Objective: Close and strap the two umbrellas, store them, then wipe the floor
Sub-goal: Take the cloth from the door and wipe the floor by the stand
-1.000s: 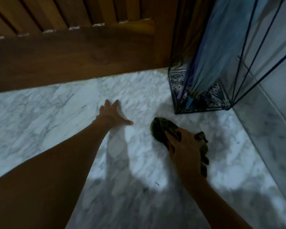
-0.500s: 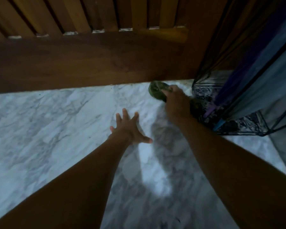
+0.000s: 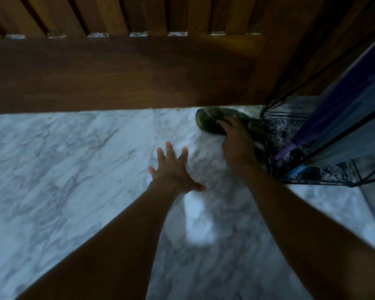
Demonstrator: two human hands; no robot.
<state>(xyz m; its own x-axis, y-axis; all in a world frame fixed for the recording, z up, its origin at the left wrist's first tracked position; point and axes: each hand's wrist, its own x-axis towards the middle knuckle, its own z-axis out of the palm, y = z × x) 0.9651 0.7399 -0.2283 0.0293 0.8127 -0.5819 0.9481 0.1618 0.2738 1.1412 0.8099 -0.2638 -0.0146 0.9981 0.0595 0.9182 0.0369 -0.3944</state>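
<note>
We note a dark wooden panel (image 3: 126, 72) across the top of view; vertical slats (image 3: 112, 14) rise from it.

Green cloth (image 3: 208, 120) on marble floor (image 3: 74, 169); furled umbrellas (image 3: 329, 111) tilted in wire stand (image 3: 316, 183)

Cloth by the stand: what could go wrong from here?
1. The right hand holds the cloth close beside the wire stand. A further push that way might snag the cloth or nudge the stand and its umbrellas.
2. The left hand braces flat on the marble floor. If that patch is wet, it could slip.
</note>
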